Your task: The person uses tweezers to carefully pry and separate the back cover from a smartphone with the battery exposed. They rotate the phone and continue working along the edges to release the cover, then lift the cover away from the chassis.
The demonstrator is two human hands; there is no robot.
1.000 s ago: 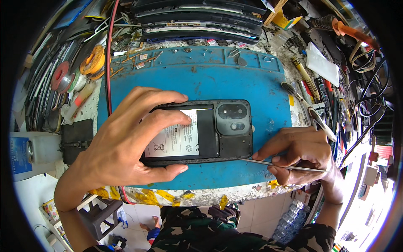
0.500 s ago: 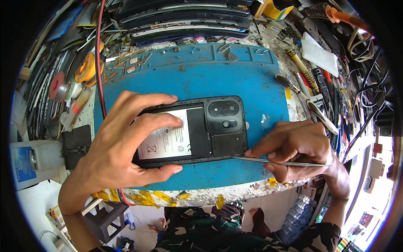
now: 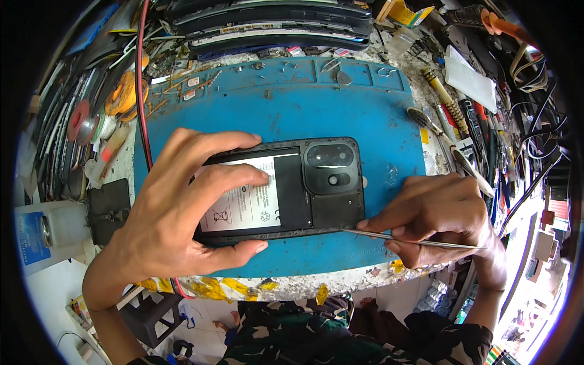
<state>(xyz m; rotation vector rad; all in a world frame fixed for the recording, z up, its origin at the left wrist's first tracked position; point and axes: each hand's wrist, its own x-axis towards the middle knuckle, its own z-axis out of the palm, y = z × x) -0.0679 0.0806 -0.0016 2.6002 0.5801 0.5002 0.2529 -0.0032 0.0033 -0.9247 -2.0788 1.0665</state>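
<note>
An opened smartphone (image 3: 337, 210) lies sideways on a blue work mat (image 3: 292, 115), its back cover off. Its white-labelled battery (image 3: 243, 210) shows on the left and the black camera block (image 3: 330, 169) at the upper right. My left hand (image 3: 188, 207) wraps round the phone's left part, thumb on the near edge, a finger on the far edge and another over the battery. Pinched in my right hand (image 3: 429, 219) are thin metal tweezers (image 3: 441, 244). Their tip touches the phone's near edge by the lower right corner.
Small screws lie in the mat's far compartments. A stack of dark phone or tablet panels (image 3: 274, 30) stands behind. Brushes (image 3: 456, 152) and tools crowd the right; solder spools (image 3: 123, 94) and a red cable (image 3: 142, 91) are on the left.
The whole view has shifted slightly, with phone and hands a little further right. The grip of both hands and the tweezers' place at the phone's edge look the same.
</note>
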